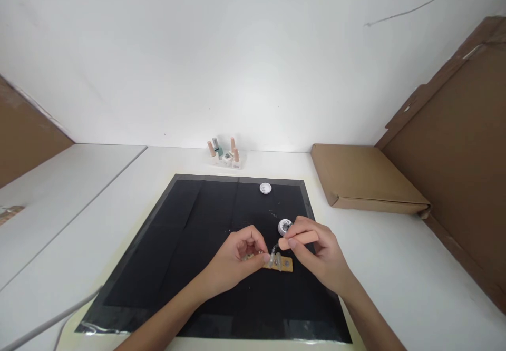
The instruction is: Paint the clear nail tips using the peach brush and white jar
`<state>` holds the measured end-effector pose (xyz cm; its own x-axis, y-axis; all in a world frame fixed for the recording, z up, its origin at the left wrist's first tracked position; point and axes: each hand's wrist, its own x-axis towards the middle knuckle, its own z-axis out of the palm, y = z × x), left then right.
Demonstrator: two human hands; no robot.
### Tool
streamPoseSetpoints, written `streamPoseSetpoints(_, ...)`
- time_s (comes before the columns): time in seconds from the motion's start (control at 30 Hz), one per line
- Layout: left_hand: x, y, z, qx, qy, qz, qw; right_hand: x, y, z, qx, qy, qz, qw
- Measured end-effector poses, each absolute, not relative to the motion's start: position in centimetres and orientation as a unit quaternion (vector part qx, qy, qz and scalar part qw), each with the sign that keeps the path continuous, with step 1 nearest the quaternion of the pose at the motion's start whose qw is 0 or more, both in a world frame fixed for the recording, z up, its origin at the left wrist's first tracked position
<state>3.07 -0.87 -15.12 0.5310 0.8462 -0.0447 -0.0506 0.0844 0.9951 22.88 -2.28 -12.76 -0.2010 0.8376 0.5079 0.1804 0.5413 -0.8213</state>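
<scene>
My right hand grips a nail polish brush by its peach cap handle, with the dark brush end pointing down and left. Just under that end is a small translucent piece that looks like a false nail, pinched at its edge by the thumb and index finger of my left hand. Below the fingers lies a yellow strip bearing small translucent and grey bits; my left hand hides its left part. An open white pot with dark contents stands beside my right fingers.
A black mat covers the middle of the white table. A white lid lies near its far edge. Against the wall, a clear holder contains several polish bottles. A flat cardboard box rests at the right.
</scene>
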Motion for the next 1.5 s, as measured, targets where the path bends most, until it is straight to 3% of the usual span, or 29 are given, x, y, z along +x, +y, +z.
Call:
streamPoseSetpoints(0.9,3.0,-0.7,-15.1,0.578,0.331,0.344,0.662,22.6,-2.5,-12.4,-0.334,-0.712,0.346,0.512)
streamPoseSetpoints(1.27,2.8,-0.9,-15.4,0.586,0.325,0.344,0.658,23.1,-2.3,-13.2,-0.358,-0.687,0.317,0.548)
streamPoseSetpoints(1.5,3.1,-0.7,-14.9,0.574,0.323,0.345,0.668,22.8,-2.5,-12.1,-0.320,-0.720,0.370,0.492)
